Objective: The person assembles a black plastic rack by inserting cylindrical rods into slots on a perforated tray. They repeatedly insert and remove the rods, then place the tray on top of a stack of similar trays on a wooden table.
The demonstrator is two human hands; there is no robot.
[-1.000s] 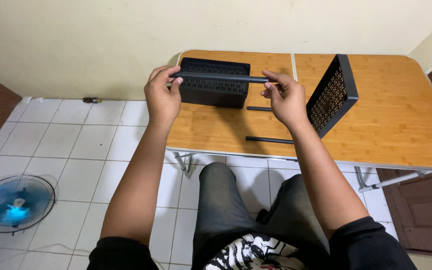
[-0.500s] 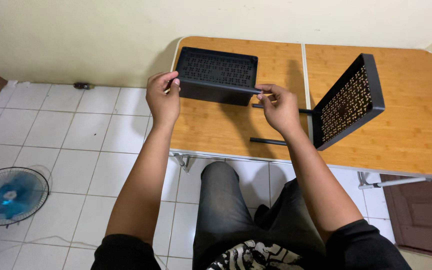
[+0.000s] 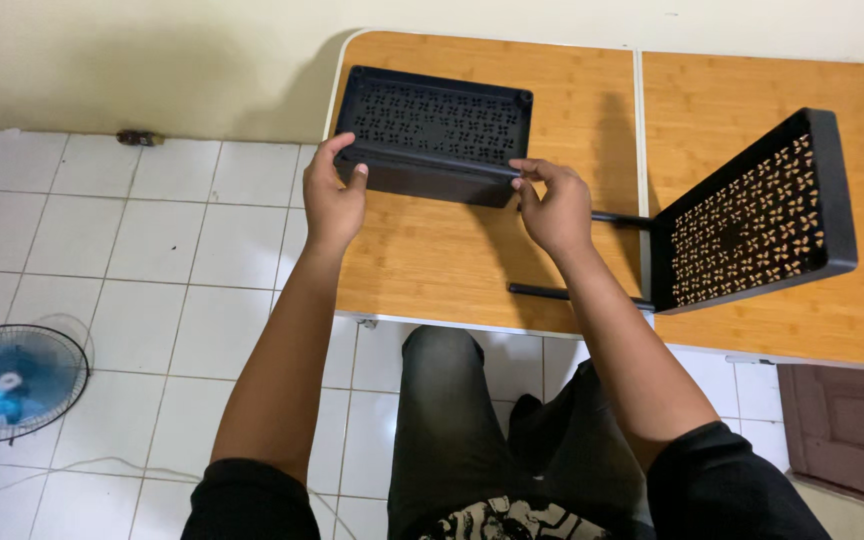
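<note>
I've got the black perforated tray [image 3: 437, 125] up in front of me, over the far left corner of the wooden surface [image 3: 432, 260]. My left hand [image 3: 332, 195] is pinched onto its near left corner, thumb on top, fingers curled under the rim. My right hand [image 3: 557, 205] is clamped on the near right corner in much the same way, fingertips hooked over the edge.

It looks like moulded plastic, a shallow panel full of cut-out holes with a raised rim all round, so I'd judge it light and fairly stiff, though a wide, thin panel like this could flex a little if I held it only by the middle. The corners and the solid rim are the places to hold; the perforated field looks thinner and gives the fingers less to press on. The finish is matte, so I don't expect it to slip.

Off to my right a second perforated panel [image 3: 752, 215] stands tilted up on the surface, well apart from my hands. Two thin dark rods [image 3: 572, 292] lie beside it, one near the edge of the surface, one further back, partly hidden behind my right hand. Down on the tiled floor [image 3: 132, 270] to my left sits a small fan [image 3: 12, 380].
</note>
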